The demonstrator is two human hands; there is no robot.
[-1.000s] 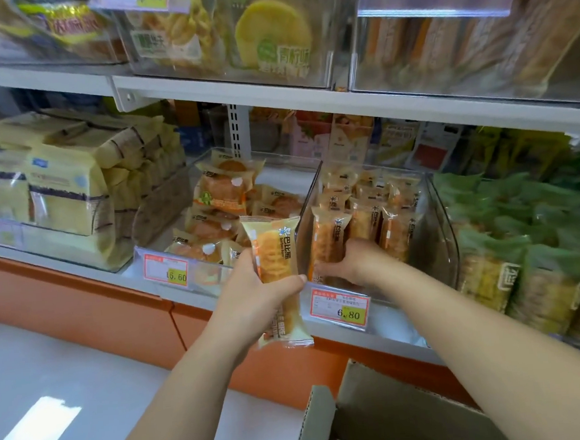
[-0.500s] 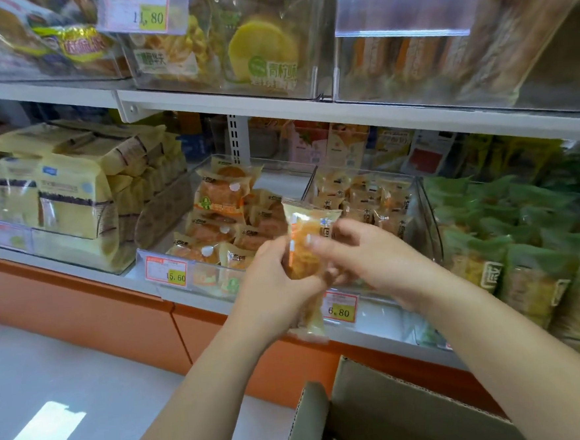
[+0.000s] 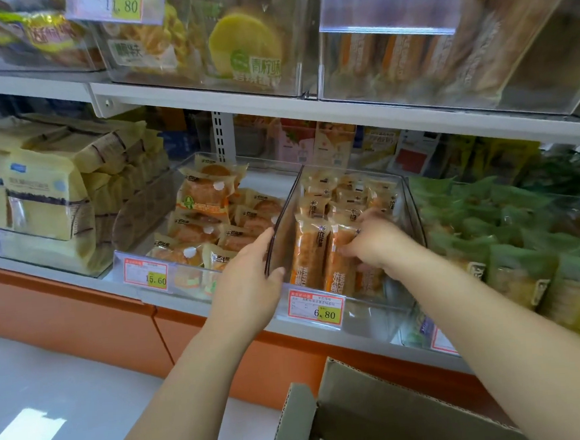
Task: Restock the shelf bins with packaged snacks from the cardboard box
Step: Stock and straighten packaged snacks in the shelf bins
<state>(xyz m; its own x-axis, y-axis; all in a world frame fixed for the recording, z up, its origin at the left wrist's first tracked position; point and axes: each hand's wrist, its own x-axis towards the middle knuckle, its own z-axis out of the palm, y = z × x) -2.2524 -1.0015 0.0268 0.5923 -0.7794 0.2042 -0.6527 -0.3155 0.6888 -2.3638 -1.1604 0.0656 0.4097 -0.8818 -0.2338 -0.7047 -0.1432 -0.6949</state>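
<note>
A clear shelf bin (image 3: pixel 370 312) with a 6.80 price tag (image 3: pixel 317 307) holds several orange waffle packs (image 3: pixel 310 256) standing upright. My right hand (image 3: pixel 374 241) is inside this bin, fingers curled on the top of a front waffle pack (image 3: pixel 336 268). The fingers and thumb of my left hand (image 3: pixel 248 281) grip the bin's dark left wall (image 3: pixel 284 227) near its front corner. The open cardboard box (image 3: pixel 381 416) sits below my arms at the bottom edge, with its contents mostly hidden.
Left of it, a second clear bin (image 3: pixel 138 223), tagged 15.60, holds round bun packs (image 3: pixel 204 198). Yellow bread bags (image 3: pixel 47 202) lie further left and green packs (image 3: pixel 509 238) to the right. An upper shelf (image 3: pixel 274 107) overhangs. The floor (image 3: pixel 70 389) is pale grey.
The waffle pack went from my left hand to my right and now stands in the 6.80 bin. My left hand let go of it and took hold of the bin's left wall.
</note>
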